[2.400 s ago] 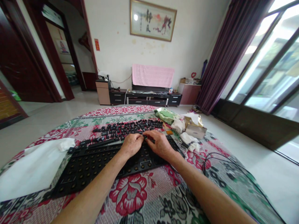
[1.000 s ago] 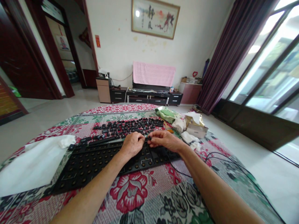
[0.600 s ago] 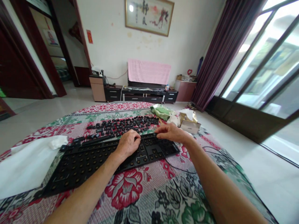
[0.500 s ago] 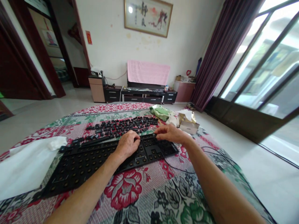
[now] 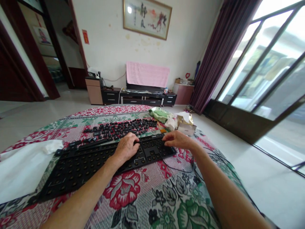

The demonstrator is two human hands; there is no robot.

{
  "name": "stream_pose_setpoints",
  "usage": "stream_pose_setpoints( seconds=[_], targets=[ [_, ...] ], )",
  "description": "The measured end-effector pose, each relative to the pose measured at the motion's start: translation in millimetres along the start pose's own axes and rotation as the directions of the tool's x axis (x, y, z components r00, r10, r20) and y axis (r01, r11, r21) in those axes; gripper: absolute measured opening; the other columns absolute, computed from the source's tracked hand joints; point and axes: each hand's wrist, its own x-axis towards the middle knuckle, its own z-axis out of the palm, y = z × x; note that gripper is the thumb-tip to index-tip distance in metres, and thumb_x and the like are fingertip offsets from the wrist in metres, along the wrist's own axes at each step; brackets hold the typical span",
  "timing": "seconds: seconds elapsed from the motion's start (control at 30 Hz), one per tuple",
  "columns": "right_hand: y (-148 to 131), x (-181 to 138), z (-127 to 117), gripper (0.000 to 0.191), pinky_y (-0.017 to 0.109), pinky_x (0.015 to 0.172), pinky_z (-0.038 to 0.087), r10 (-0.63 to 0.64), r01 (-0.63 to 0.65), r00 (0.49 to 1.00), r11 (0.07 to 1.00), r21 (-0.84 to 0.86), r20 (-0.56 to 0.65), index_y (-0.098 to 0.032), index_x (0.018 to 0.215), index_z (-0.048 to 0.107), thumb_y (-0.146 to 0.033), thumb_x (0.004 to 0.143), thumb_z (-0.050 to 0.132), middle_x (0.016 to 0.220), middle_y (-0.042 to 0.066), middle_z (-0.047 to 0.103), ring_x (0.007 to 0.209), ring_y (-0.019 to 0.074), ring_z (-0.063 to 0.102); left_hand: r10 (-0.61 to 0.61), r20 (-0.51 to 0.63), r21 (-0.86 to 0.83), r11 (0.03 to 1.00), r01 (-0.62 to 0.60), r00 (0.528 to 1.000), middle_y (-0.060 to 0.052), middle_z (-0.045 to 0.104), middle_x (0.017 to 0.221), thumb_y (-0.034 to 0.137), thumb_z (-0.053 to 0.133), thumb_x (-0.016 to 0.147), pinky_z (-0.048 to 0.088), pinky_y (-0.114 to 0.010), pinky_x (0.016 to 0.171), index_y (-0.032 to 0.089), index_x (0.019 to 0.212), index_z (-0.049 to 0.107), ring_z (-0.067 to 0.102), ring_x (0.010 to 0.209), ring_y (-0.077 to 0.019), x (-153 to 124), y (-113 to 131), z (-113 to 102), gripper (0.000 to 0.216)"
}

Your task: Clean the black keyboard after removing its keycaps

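Note:
A black keyboard [image 5: 78, 165] with its keycaps off lies slantwise on the flowered tablecloth, rows of bare key posts showing. My left hand [image 5: 127, 148] rests over its middle, fingers curled at the far edge and thumb bent in against the top. Over the number-pad end is my right hand [image 5: 176, 140], its fingers bent and a gap showing between thumb and fingertips; I see nothing in them. Loose black keycaps [image 5: 114, 129] are heaped just beyond the keyboard. Between the heap and the tissue lies a small orange-ended tool [image 5: 162, 130], perhaps a brush.
White cloth or paper [image 5: 21, 168] lies at the left. A green packet [image 5: 160, 114], crumpled tissue [image 5: 171, 124] and an open tissue box [image 5: 187, 124] stand beyond my right hand. A black cable [image 5: 178, 170] runs across the right of the tablecloth [image 5: 124, 190].
My right hand has shifted right along the keyboard from its far edge to over the number-pad end, uncovering the orange-ended tool. My left hand stays on the keyboard. The view has turned slightly right.

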Motion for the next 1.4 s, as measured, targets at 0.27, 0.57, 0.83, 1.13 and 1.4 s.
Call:
stream_pose_setpoints(
  seconds=[0.27,0.57,0.83,1.13,1.4],
  targets=[
    [6.1,-10.9,-11.3,0.026,0.024,0.065,0.045,0.022,-0.022,0.999,1.0,-0.002,0.047,-0.017,0.09,0.07,-0.025,0.068,0.06,0.079,0.001,0.069,0.069,0.0137,0.059,0.035,-0.014,0.014,0.999,-0.035,0.999,-0.005,0.061,0.094,0.023,0.051,0.075,0.046,-0.031,0.082,0.018,0.084,0.064,0.058,0.088,-0.0182,0.4,-4.3,3.6,0.015],
    [14.9,-9.4,-12.2,0.028,0.025,0.068,0.046,-0.014,0.012,0.998,0.999,0.034,0.059,-0.019,0.095,0.068,-0.029,0.071,0.059,0.083,-0.001,0.069,0.072,0.0137,0.059,0.047,-0.02,0.024,0.999,-0.047,0.999,-0.005,0.06,0.094,0.023,0.05,0.076,0.045,-0.031,0.083,0.019,0.083,0.062,0.057,0.088,-0.0181,-0.5,-4.4,3.3,0.015],
    [14.1,-7.3,-7.7,0.025,0.024,0.068,0.046,-0.005,0.005,1.0,1.0,0.006,0.019,-0.019,0.093,0.068,-0.028,0.071,0.059,0.083,0.0,0.069,0.073,0.0141,0.059,0.05,-0.022,0.022,0.999,-0.049,0.999,-0.005,0.06,0.093,0.023,0.05,0.076,0.045,-0.031,0.082,0.019,0.083,0.062,0.057,0.088,-0.018,-0.7,-5.3,4.0,0.015],
    [14.9,-7.3,-4.8,0.024,0.024,0.066,0.045,0.001,0.0,1.0,0.998,-0.056,0.009,-0.02,0.091,0.07,-0.025,0.071,0.058,0.08,-0.001,0.069,0.072,0.0134,0.059,0.035,0.015,0.006,0.999,-0.035,0.999,-0.005,0.059,0.097,0.024,0.052,0.077,0.045,-0.033,0.086,0.02,0.086,0.062,0.056,0.092,-0.0191,-1.7,-0.8,-0.1,0.015],
    [11.7,-12.4,-10.7,0.025,0.022,0.057,0.043,0.069,-0.061,0.995,0.993,-0.105,0.076,-0.018,0.089,0.071,-0.023,0.067,0.06,0.071,0.0,0.067,0.061,0.0121,0.056,0.048,0.034,0.045,0.998,-0.05,0.998,-0.006,0.06,0.096,0.024,0.051,0.077,0.045,-0.033,0.086,0.019,0.086,0.063,0.057,0.092,-0.0197,-1.1,0.8,-3.0,0.016]
  ],
)
